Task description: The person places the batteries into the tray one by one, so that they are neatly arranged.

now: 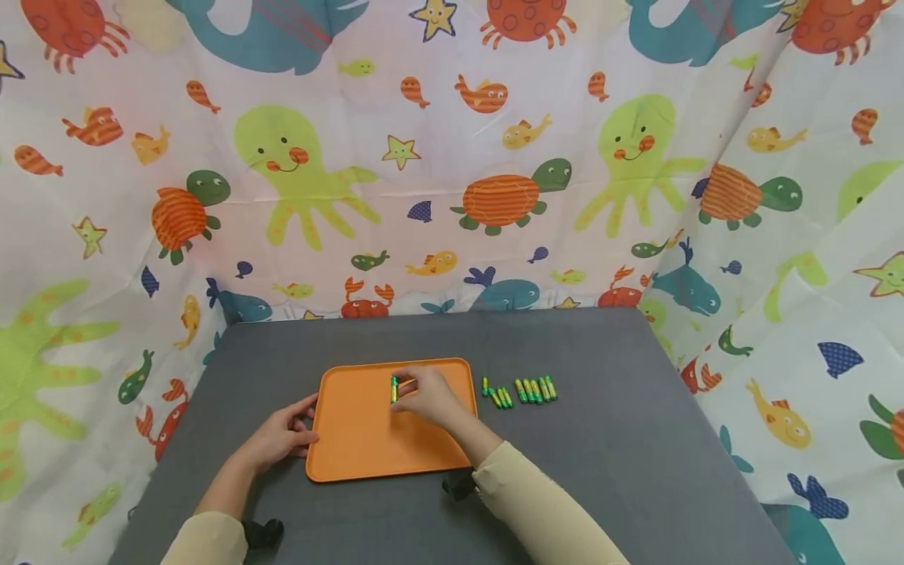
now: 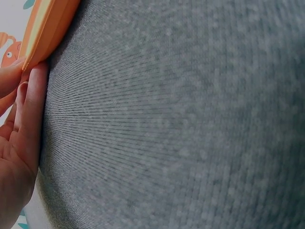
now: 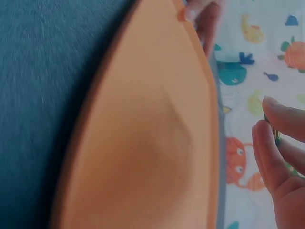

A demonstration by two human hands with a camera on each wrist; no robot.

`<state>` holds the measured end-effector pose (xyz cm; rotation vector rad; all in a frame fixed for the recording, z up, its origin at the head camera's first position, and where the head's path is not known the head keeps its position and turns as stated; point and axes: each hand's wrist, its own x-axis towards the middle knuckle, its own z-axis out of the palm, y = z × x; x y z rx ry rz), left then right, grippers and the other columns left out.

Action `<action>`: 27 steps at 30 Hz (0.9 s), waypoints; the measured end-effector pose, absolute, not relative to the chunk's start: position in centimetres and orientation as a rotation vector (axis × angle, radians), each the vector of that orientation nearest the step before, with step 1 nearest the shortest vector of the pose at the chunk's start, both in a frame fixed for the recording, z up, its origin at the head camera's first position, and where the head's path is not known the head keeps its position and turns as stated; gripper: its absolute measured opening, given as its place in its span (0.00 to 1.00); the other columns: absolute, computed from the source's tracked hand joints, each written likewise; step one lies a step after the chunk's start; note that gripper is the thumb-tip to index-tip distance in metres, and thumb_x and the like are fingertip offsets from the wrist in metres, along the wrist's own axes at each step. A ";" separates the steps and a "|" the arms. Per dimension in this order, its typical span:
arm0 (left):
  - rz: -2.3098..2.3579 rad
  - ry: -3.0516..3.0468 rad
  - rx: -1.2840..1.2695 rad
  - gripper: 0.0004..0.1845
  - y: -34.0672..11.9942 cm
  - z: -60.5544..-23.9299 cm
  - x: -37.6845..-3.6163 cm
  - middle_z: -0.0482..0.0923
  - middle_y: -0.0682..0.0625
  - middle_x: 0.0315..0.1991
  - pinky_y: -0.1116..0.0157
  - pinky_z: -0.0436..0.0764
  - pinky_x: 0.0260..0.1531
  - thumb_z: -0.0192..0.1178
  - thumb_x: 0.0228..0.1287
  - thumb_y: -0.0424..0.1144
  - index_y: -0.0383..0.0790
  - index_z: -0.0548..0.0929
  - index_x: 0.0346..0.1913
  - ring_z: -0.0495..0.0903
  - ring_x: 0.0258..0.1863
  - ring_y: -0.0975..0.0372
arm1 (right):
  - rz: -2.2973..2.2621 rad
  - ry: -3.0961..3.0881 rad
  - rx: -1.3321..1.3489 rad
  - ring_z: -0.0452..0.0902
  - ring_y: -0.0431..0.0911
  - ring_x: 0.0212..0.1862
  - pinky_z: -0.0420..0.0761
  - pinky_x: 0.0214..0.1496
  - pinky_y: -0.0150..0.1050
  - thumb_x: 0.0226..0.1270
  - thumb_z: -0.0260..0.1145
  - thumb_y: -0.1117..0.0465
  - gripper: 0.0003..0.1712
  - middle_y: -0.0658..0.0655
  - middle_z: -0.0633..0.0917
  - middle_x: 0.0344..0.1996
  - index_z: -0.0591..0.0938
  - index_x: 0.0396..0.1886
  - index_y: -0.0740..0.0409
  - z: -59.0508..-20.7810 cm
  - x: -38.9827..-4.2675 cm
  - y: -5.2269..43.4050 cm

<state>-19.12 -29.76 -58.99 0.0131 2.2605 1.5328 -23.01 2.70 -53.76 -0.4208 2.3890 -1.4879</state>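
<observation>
An orange rectangular tray lies on the grey table. At its left rim, my left hand grips the edge between thumb and fingers; the left wrist view shows the tray's edge pinched there. Over the middle of the tray, my right hand pinches a green and yellow battery, held upright between thumb and fingertips. Only a sliver of this battery shows between the fingers in the right wrist view. The tray's visible surface carries nothing.
Right of the tray, a group of smaller batteries lies beside a row of several larger ones, all green and yellow. A cloth printed with sea animals hangs behind and along both sides of the table.
</observation>
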 end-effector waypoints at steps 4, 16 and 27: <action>1.541 2.270 0.017 0.45 -30.1 -58.8 -19.2 0.66 0.39 0.56 0.58 0.87 0.33 0.67 0.65 0.31 0.42 0.55 0.80 0.76 0.36 0.55 | -1.502 2.387 -0.408 0.85 0.44 0.47 0.85 0.42 0.36 0.55 0.79 0.66 0.34 0.54 0.86 0.49 0.81 0.63 0.58 -54.5 -23.3 0.7; 1.535 2.241 0.021 0.46 -29.8 -59.1 -19.2 0.66 0.39 0.56 0.57 0.87 0.35 0.67 0.65 0.31 0.42 0.54 0.81 0.77 0.35 0.54 | -1.360 2.490 -0.339 0.79 0.37 0.36 0.81 0.36 0.30 0.50 0.82 0.65 0.32 0.52 0.86 0.38 0.83 0.58 0.58 -57.1 -23.5 -2.8; 1.524 2.251 -0.010 0.45 -29.6 -59.0 -19.1 0.66 0.39 0.55 0.57 0.87 0.35 0.67 0.65 0.31 0.41 0.55 0.80 0.76 0.36 0.54 | -1.249 2.539 -0.290 0.71 0.37 0.34 0.75 0.36 0.29 0.48 0.84 0.65 0.36 0.49 0.80 0.35 0.83 0.60 0.55 -58.8 -23.5 -4.3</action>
